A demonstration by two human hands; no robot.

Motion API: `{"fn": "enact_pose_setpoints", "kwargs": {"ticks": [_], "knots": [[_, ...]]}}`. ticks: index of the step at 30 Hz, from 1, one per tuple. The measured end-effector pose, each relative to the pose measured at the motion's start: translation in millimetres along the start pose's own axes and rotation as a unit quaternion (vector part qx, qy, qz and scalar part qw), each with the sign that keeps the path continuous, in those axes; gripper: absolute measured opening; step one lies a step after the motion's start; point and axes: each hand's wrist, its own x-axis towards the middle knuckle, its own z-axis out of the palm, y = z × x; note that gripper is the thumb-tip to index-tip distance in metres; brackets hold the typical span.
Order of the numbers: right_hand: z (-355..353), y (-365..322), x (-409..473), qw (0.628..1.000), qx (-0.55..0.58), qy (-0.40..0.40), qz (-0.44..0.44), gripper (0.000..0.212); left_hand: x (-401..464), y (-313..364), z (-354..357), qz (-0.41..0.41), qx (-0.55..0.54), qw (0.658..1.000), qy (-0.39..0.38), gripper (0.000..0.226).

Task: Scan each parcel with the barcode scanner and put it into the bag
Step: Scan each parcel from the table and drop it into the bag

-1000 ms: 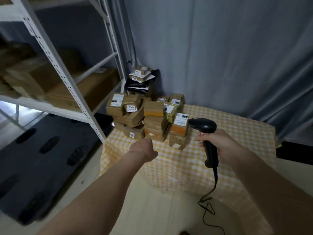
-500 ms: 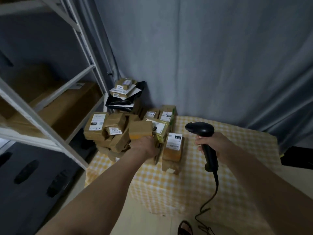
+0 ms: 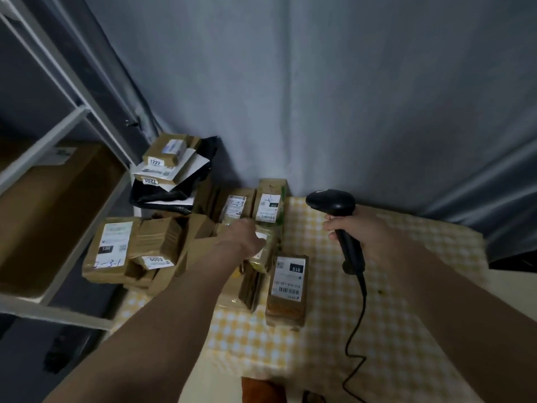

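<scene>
Head view. Right hand [image 3: 367,237], right of frame centre, fingers curled round the handle of a black corded barcode scanner [image 3: 340,219]; scanner head up, pointing left, cable [image 3: 356,338] trailing toward the lower edge. Left hand [image 3: 244,237] at centre, reached into the parcel pile and lying on a small clear-wrapped yellowish parcel [image 3: 266,248]; its fingers are blurred and partly hidden, so whether they grip cannot be told. Brown parcels heaped centre-left on a table with yellow checked cloth [image 3: 406,301]. One parcel labelled "010" [image 3: 287,289] lies just right of the left forearm. Parcel labelled "1222" [image 3: 165,152] tops a stack on a black poly mailer [image 3: 174,193], upper left of the pile. White metal shelving [image 3: 58,123] at left, grey curtain [image 3: 319,97] behind.
</scene>
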Motion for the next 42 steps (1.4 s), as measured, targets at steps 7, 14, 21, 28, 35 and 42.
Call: {"fn": "enact_pose_setpoints", "kwargs": {"ticks": [7, 14, 21, 28, 35, 42], "knots": [[25.8, -19.6, 86.4, 0.998, -0.007, 0.030, 0.049, 0.017, 118.8, 5.7, 0.4, 0.015, -0.024, 0.998, -0.058, 0.037], [50.9, -19.6, 171.9, 0.995, 0.022, 0.027, 0.090, 0.019, 223.8, 5.1, 41.7, -0.024, -0.091, 0.986, -0.138, 0.033], [64.0, 4.4, 225.1, 0.992, 0.024, 0.031, 0.120, 0.030, 286.5, 6.6, 91.1, -0.081, -0.095, 0.955, -0.268, 0.061], [68.4, 20.4, 241.0, 0.987, 0.043, 0.024, 0.154, 0.028, 309.3, 17.0, 122.1, -0.168, 0.031, 0.966, -0.192, 0.129], [58.1, 31.6, 239.4, 0.985, 0.062, 0.023, 0.160, 0.026, 304.4, 37.5, 143.8, -0.232, -0.044, 0.961, -0.144, 0.143], [38.5, 42.9, 226.1, 0.985, 0.081, 0.031, 0.150, 0.027, 291.8, 56.0, 147.6, -0.186, -0.106, 0.968, -0.132, 0.136]]}}
